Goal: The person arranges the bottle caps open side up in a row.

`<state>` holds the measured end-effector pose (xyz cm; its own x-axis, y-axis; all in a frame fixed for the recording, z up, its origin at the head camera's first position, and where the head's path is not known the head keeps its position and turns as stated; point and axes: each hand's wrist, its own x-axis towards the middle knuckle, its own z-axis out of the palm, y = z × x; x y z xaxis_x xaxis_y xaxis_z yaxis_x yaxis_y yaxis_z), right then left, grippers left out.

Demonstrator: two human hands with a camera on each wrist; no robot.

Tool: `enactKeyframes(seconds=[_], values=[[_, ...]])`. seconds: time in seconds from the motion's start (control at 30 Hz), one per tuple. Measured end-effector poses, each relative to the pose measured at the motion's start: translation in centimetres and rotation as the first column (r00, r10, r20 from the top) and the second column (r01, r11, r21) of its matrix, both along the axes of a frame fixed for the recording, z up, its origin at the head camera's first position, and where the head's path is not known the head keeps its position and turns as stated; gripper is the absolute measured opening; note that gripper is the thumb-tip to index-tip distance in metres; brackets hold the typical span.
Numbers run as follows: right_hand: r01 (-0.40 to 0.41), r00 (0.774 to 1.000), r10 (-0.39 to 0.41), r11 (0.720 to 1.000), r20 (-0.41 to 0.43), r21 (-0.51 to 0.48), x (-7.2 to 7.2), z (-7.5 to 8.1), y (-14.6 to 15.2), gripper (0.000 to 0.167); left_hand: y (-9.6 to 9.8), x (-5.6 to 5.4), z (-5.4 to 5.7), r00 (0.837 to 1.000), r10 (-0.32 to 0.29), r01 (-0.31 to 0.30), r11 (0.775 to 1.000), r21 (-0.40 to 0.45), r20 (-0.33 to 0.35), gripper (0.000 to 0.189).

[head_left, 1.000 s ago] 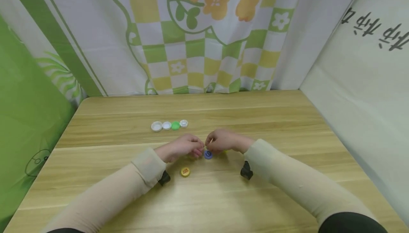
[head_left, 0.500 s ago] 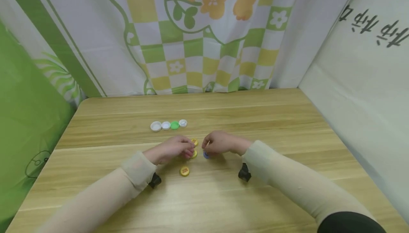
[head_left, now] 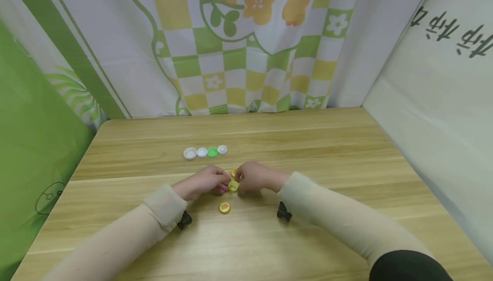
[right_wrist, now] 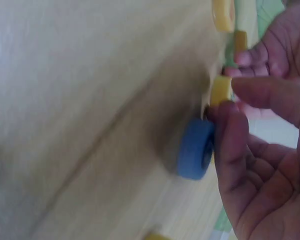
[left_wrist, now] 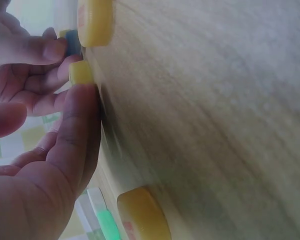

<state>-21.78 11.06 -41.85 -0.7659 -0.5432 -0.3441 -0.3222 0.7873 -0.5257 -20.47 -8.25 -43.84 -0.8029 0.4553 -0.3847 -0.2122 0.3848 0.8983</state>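
Between the hands lies a yellow bottle cap (head_left: 233, 186), hollow side up. My left hand (head_left: 208, 181) touches its left side with a long index finger (left_wrist: 72, 120); the left thumb stays apart from it. My right hand (head_left: 256, 176) is bent over the other side, its thumb and index tips at that cap's edge. Whether they pinch it is unclear. A blue bottle cap (right_wrist: 196, 148) rests beside the right index finger, covered by that hand in the head view. Other yellow caps lie behind (head_left: 233, 172) and in front (head_left: 224, 207).
Farther back on the wooden table (head_left: 308, 144) runs a row of white bottle caps (head_left: 190, 153) with one green cap (head_left: 212, 152). The left wrist view shows another yellow cap (left_wrist: 142, 215) close to the camera. A patterned curtain (head_left: 246, 67) hangs behind the table.
My left hand moved left from the blue cap to the yellow one. Then my right hand shifted left until it met that yellow cap, its fingers now covering the blue cap.
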Motion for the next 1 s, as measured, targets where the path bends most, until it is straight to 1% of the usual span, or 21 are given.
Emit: enactKeyframes(seconds=[0.07, 0.17, 0.27, 0.37, 0.47, 0.6, 0.67, 0.73, 0.83, 0.9, 1.0], values=[[-0.019, 0.998, 0.019, 1.000, -0.060, 0.012, 0.1, -0.3, -0.3, 0.018, 0.0, 0.0, -0.1, 1.000, -0.001, 0.001, 1.000, 0.010, -0.005, 0.026], [-0.025, 0.993, 0.026, 1.000, -0.115, 0.011, 0.3, -0.5, -0.7, 0.017, 0.0, 0.0, -0.2, 1.000, 0.006, -0.006, 1.000, 0.025, -0.003, 0.027], [-0.021, 0.992, 0.020, 1.000, -0.124, -0.004, 0.3, -0.6, -0.8, 0.017, -0.1, 0.0, -0.1, 1.000, 0.011, -0.010, 0.999, 0.040, -0.006, 0.027], [-0.009, 0.996, 0.005, 0.999, -0.087, -0.044, 0.0, -0.5, -0.6, 0.016, -0.4, -0.2, 0.1, 1.000, 0.004, -0.003, 1.000, 0.031, -0.028, 0.028], [0.035, 0.999, -0.035, 0.993, 0.000, -0.113, -0.5, -0.3, -0.2, 0.019, -0.7, -0.6, 0.6, 0.998, -0.003, 0.003, 1.000, 0.001, -0.062, 0.030], [0.095, 0.993, -0.079, 0.978, 0.091, -0.187, -1.5, 0.2, 0.5, 0.026, -1.0, -1.3, 1.5, 0.992, -0.016, 0.011, 0.999, -0.040, -0.123, 0.032], [0.124, 0.987, -0.099, 0.970, 0.126, -0.207, -1.9, 0.4, 0.7, 0.029, -1.0, -1.7, 1.7, 0.989, -0.019, 0.012, 0.999, -0.047, -0.149, 0.034], [0.149, 0.982, -0.117, 0.963, 0.150, -0.224, -2.3, 0.6, 0.9, 0.030, -0.8, -2.2, 1.6, 0.987, -0.007, 0.000, 0.999, -0.044, -0.162, 0.034], [0.207, 0.967, -0.152, 0.936, 0.204, -0.283, -2.7, 0.7, 1.0, 0.024, -0.5, -2.9, 1.5, 0.987, 0.033, -0.037, 0.999, -0.024, -0.156, 0.033], [0.247, 0.957, -0.176, 0.911, 0.230, -0.330, -3.0, 0.6, 1.1, 0.021, -0.4, -3.4, 1.4, 0.987, 0.055, -0.060, 0.998, -0.025, -0.153, 0.034], [0.308, 0.939, -0.216, 0.876, 0.269, -0.371, -3.5, 0.6, 1.2, 0.019, -0.1, -4.1, 1.3, 0.984, 0.094, -0.100, 0.995, -0.030, -0.152, 0.034]])
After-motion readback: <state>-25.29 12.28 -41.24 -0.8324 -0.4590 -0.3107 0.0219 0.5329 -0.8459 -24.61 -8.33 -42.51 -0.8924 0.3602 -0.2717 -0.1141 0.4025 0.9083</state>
